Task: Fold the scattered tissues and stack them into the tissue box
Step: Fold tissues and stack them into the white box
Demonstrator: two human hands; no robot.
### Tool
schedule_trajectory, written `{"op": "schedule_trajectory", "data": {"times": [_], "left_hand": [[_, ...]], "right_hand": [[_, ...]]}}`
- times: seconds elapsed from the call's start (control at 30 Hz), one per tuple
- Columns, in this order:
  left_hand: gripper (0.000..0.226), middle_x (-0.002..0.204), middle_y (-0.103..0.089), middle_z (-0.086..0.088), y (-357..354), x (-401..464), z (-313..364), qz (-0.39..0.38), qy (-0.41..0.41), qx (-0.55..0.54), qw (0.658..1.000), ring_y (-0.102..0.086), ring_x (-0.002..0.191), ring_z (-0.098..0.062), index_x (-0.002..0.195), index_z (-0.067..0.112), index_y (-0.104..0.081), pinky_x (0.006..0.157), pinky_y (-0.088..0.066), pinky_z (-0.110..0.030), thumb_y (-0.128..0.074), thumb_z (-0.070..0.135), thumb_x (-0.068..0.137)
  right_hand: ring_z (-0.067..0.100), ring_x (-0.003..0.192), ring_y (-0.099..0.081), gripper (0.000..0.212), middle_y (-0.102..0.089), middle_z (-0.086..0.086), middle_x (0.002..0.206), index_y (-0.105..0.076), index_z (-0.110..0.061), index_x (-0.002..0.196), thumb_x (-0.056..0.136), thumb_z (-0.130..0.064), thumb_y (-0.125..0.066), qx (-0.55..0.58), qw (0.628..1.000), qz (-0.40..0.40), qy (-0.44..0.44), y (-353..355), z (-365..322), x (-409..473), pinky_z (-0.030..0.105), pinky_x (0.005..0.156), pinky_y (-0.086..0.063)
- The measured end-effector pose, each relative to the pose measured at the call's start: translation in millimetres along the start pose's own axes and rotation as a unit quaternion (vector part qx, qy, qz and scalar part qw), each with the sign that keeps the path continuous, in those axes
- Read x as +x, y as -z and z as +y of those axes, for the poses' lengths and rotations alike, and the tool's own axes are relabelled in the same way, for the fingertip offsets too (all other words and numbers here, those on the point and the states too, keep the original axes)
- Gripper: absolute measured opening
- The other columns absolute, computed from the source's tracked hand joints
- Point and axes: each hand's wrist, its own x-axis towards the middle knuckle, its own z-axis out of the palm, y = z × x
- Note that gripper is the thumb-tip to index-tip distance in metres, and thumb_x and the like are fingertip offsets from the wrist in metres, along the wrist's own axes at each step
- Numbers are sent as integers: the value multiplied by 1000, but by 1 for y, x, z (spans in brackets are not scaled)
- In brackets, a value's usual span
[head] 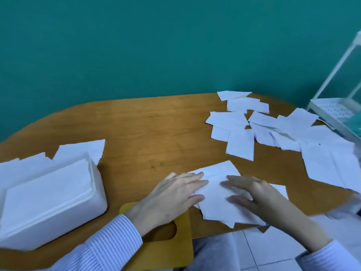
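Both hands are down flat on one tissue (pixel 214 194) at the near edge of the table (pixel 148 130). The left hand (pixel 172 196) has its fingers (pixel 195 178) straight and lying close together, tips resting on the tissue's left part, with the thumb apart below them and also touching the paper. The right hand (pixel 254 196) has its fingers (pixel 234 181) straight too, a bit more spread, pressing on the right part of the same sheet, so the fingertips of the two hands point toward each other with a strip of white between them. Nothing is being pinched as far as I can tell, just palms-down pressing. The sheet looks like it sits on another piece or two, since extra corners poke out under it near the table's edge. Just under the left wrist there's a yellow lid (pixel 183 241) with an oval cutout. Further left of the left fingers sits the white tissue box (pixel 58 212), open on top with a flat stack of tissues inside, and more white sheets behind it. Beyond and to the right of the right fingers lies the scattered pile of tissues (pixel 273 130), overlapping each other every which way. Past that, at the far right, a white wire rack (pixel 332 114) stands against the teal wall (pixel 136 45). Striped sleeves (pixel 109 245) cover both forearms.
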Motion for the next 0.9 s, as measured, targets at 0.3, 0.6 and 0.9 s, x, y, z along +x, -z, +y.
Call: {"op": "schedule_trajectory", "data": {"times": [0.3,0.6,0.9], "left_hand": [[34,142,-53,23,-8,19,-18,80,25,-21,996,-45,129,2,131,36,-60,97,-38,-25,-42,47,105],[16,105,-66,17,-8,33,-31,144,43,-30,988,-58,100,-3,105,23,-73,83,-50,-24,-62,32,98],[10,98,-61,17,2,38,-30,163,41,-38,985,-51,93,-3,94,24,-67,78,-47,-23,-60,29,98]], "right_hand": [[6,108,-47,30,-58,-18,129,-65,-39,122,93,-42,-62,30,996,66,52,-18,4,14,20,88,-38],[15,89,-52,21,-61,-13,96,-71,-28,110,88,-29,-72,-36,991,118,47,1,15,50,31,75,-46],[13,85,-47,2,-57,-9,94,-64,-26,92,92,-25,-66,-38,990,121,68,4,11,58,37,74,-48]]}}
